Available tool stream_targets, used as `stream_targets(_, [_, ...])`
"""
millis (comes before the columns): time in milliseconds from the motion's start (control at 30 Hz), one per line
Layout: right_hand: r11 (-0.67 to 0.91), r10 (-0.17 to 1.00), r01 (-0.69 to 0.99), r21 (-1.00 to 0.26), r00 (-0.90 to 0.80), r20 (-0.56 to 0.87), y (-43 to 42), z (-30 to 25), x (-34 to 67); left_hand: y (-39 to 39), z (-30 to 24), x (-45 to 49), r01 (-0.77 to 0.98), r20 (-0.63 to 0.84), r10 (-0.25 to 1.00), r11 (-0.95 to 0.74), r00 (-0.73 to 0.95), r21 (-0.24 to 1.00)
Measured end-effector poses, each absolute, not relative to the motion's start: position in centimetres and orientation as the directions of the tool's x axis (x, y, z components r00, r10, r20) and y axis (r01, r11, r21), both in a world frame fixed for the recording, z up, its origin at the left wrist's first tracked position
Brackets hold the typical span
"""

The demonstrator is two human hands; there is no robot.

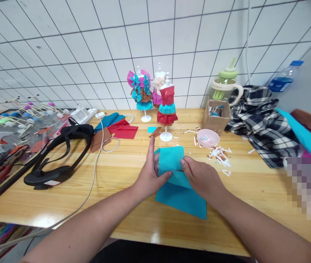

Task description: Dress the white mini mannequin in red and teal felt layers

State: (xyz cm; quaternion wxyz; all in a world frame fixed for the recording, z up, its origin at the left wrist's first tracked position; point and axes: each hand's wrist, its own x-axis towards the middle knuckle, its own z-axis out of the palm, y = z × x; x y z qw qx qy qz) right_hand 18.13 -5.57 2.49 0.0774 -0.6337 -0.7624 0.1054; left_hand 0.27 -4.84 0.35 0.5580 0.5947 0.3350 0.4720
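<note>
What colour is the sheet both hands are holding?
The sheet is turquoise, a bright blue-green, best seen in the head view.

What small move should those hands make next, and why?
Perhaps the right hand should smooth the turquoise sheet flat: it pinches the right edge, the left hand holds the other side, and a gap shows below the sheet's upper flap.
</note>
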Motion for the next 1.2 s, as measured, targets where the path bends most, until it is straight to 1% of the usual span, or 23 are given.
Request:
stream_targets(367, [0.181, 0.981, 0.941, -0.285, -0.193, -0.015, -5.5, 2.1, 18.1, -4.8, 0.3, 0.3, -0.110, 0.177, 0.928, -0.149, 0.327, 0.983])
stream_targets(567, [0.195, 0.976, 0.903, -0.381, -0.218, -0.017, -5.3, 2.4, 18.7, -4.8, 0.6, 0.2, -0.085, 0.176, 0.936, -0.157, 0.304, 0.984])
stream_targets(733, [0.187, 0.978, 0.924, -0.334, -0.209, -0.029, -5.0, 2.5, 19.1, -4.8, 0.4, 0.1, -0.042, 0.165, 0.935, -0.160, 0.313, 0.986])
stream_targets(1000, [0.180, 0.977, 0.925, -0.336, -0.208, -0.050, -5.1, 2.4, 18.8, -4.8, 0.1, 0.2, -0.019, 0.191, 0.928, -0.195, 0.321, 0.981])
stream_targets(1200, [0.186, 0.976, 0.936, -0.299, -0.211, -0.054, -5.1, 2.2, 18.9, -4.7, 0.0, 0.2, -0.029, 0.193, 0.929, -0.193, 0.317, 0.981])
